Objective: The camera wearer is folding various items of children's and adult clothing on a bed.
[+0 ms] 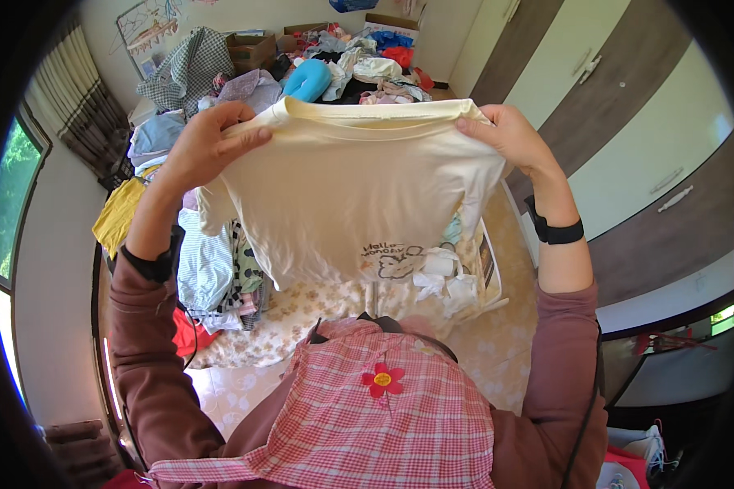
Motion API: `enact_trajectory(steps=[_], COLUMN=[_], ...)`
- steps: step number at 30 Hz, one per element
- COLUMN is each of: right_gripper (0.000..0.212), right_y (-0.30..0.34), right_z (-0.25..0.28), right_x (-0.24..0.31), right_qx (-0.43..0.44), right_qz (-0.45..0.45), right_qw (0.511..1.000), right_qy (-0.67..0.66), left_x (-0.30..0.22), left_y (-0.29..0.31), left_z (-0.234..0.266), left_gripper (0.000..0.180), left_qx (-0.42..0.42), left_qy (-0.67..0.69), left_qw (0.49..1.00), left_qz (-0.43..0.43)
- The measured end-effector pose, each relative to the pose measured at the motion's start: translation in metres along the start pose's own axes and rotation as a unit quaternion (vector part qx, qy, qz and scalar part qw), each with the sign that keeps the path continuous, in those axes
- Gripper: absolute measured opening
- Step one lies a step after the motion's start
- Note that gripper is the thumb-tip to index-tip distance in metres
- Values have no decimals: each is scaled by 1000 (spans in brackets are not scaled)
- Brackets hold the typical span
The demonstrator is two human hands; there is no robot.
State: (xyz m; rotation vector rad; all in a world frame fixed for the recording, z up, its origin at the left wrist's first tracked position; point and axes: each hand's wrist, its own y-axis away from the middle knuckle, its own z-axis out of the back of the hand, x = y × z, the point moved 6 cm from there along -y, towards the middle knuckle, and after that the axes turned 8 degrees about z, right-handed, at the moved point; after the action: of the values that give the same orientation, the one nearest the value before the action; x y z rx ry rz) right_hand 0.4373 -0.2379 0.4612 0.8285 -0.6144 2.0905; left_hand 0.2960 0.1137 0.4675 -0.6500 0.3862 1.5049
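A cream T-shirt (342, 196) hangs spread in front of me, its neckline at the top and a small dark print near the hem. My left hand (212, 143) pinches it at the left shoulder. At the right shoulder my right hand (506, 138) grips the cloth between thumb and fingers. Below the shirt lies a bed with a flowered cover (294, 326), partly hidden by the shirt. White crumpled items (447, 281) rest on the bed beside the hem at the right.
Stacked folded clothes (208, 261) line the bed's left side, with a yellow cloth (121, 216) beyond. At the far end a heap of clothes (375, 69) holds a blue neck pillow (307, 80). A wardrobe (620, 106) stands at the right, a window (16, 196) at the left.
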Motion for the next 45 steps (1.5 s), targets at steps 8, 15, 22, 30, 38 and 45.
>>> enact_trajectory(steps=[8,15,22,30,38,45], right_gripper=[38,28,26,37,69,26], right_y=[-16,-33,-40,-36,-16,-13], right_z=[-23,-75,-124,-119,-93,-111], right_x=[16,39,107,112,102,74], right_qx=[-29,6,68,93,-40,91], right_qz=[35,-1,41,80,384,185], right_qw=[997,921,866,847,921,965], right_qy=[-69,-390,-494,-517,55,-160], left_x=[34,11,-69,-47,-52,-46], left_y=[3,-7,-17,-18,-10,-7], left_z=[22,6,-40,-59,-64,-66], left_gripper=[36,37,39,41,42,30], left_qx=[-65,-87,14,76,92,52], left_qy=[126,415,315,226,285,223], left_qw=[977,884,948,971,954,973], left_qz=[157,198,34,8,-10,-26])
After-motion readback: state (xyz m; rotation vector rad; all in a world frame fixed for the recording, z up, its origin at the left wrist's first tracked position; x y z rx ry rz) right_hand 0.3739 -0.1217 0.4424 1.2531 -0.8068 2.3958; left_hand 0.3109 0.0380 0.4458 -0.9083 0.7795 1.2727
